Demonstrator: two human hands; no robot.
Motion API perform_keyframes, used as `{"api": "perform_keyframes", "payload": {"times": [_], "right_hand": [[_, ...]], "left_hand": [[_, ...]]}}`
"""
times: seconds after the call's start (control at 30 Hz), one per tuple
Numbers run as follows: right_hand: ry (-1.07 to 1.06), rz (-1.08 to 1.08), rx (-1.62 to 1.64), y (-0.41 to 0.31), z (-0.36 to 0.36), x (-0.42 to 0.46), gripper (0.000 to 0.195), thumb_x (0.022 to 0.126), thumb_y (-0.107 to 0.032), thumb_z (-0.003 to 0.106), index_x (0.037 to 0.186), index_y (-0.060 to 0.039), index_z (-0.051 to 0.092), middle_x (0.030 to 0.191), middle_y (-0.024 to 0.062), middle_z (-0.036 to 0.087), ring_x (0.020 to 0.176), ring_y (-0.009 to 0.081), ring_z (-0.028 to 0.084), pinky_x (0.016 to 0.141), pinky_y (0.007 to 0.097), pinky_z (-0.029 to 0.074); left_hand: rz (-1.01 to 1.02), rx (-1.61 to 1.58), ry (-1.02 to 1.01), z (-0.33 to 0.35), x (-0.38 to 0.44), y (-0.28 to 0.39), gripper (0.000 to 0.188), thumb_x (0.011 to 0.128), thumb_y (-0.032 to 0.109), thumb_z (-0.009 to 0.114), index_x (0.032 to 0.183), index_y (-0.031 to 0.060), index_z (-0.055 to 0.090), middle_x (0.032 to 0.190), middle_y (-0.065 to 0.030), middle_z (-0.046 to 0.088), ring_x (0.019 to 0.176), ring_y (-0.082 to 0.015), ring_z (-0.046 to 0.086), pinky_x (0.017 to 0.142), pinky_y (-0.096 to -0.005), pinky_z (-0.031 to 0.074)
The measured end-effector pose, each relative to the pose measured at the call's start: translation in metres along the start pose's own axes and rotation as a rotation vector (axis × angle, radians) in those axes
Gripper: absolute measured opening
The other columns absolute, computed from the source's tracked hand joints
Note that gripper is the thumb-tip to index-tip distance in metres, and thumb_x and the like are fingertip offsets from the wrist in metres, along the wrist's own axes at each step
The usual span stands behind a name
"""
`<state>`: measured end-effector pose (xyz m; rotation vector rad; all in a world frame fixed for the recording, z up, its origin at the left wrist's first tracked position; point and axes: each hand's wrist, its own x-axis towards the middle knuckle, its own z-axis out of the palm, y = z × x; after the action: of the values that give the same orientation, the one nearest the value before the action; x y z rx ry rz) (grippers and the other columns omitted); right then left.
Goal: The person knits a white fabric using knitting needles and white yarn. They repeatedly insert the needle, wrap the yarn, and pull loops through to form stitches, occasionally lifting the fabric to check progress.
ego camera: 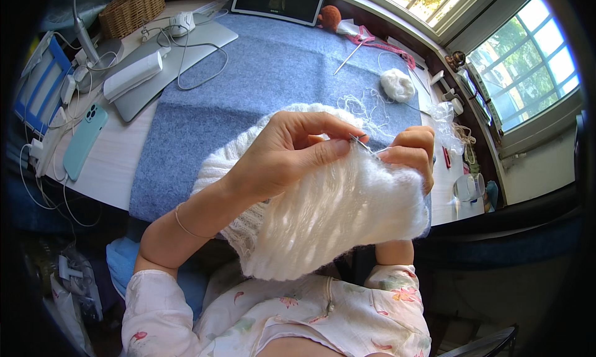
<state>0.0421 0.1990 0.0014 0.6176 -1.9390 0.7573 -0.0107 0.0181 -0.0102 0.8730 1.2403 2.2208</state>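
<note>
A fluffy white knitted piece [321, 217] hangs from my two hands over the front of the table, its ribbed part [219, 175] lying to the left. Thin metal knitting needles [361, 143] cross at its top edge. My left hand [298, 147] pinches a needle tip and the knit's edge between thumb and forefinger. On the right, my right hand [412, 152] grips the knitting by the other end of the needle, its fingers curled and partly hidden behind the fabric. Loose white yarn [365, 108] lies behind the hands, near a white yarn ball [398, 84].
A blue felt mat [186, 119] covers the table's middle. Left are a laptop [139, 87], cables, and a turquoise phone [86, 143]. A tablet [279, 3] stands at the back. Right are a pink tape measure [386, 45], a glass of water [468, 187] and a plastic bag [444, 124].
</note>
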Motion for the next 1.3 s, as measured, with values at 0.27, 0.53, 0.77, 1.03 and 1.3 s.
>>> {"api": "perform_keyframes", "payload": {"times": [0.27,0.53,0.77,1.03,1.3], "right_hand": [[-0.294,0.086,0.053,0.011,0.011,0.010,0.044,0.056,-0.030,0.074,0.089,-0.0045,0.061,0.087,0.0092,0.055,0.082,0.0238,0.049,0.068,0.0333,0.040],[-0.064,-0.038,-0.196,-0.005,-0.009,0.003,0.035,0.052,-0.035,0.075,0.079,-0.0129,0.073,0.076,-0.0001,0.051,0.072,0.0168,0.043,0.063,0.0276,0.036],[-0.030,-0.066,-0.244,-0.002,-0.003,0.001,0.030,0.054,-0.030,0.074,0.077,-0.0112,0.070,0.078,0.0004,0.052,0.075,0.0177,0.045,0.066,0.0295,0.039],[-0.241,-0.041,0.036,0.021,0.019,0.004,0.034,0.066,-0.029,0.068,0.087,-0.0031,0.061,0.087,0.0101,0.058,0.076,0.0248,0.053,0.069,0.0339,0.040],[-0.015,-0.161,-0.147,0.018,-0.001,0.003,0.028,0.061,-0.032,0.070,0.070,-0.0070,0.062,0.059,0.0015,0.050,0.055,0.0144,0.044,0.063,0.0288,0.029]], "left_hand": [[-0.046,0.237,-0.043,0.005,-0.003,-0.013,0.014,0.088,0.001,0.057,0.099,-0.0036,0.064,0.090,-0.0045,0.063,0.081,-0.0084,0.059,0.077,-0.0214,0.049],[-0.096,-0.058,0.040,0.000,0.002,-0.007,0.017,0.086,0.010,0.061,0.100,0.0018,0.065,0.089,-0.0075,0.066,0.081,-0.0106,0.063,0.074,-0.0233,0.051],[-0.063,-0.063,0.094,-0.002,0.003,-0.008,0.016,0.085,0.013,0.064,0.096,0.0017,0.064,0.089,-0.0069,0.065,0.080,-0.0100,0.062,0.074,-0.0235,0.051],[-0.092,0.100,-0.024,0.005,-0.001,-0.015,0.016,0.087,0.009,0.062,0.100,0.0006,0.065,0.094,-0.0070,0.065,0.084,-0.0106,0.062,0.076,-0.0237,0.051],[-0.094,-0.003,0.066,0.005,0.000,-0.009,0.017,0.087,0.006,0.061,0.102,0.0011,0.065,0.095,-0.0057,0.066,0.084,-0.0100,0.061,0.077,-0.0227,0.051]]}}
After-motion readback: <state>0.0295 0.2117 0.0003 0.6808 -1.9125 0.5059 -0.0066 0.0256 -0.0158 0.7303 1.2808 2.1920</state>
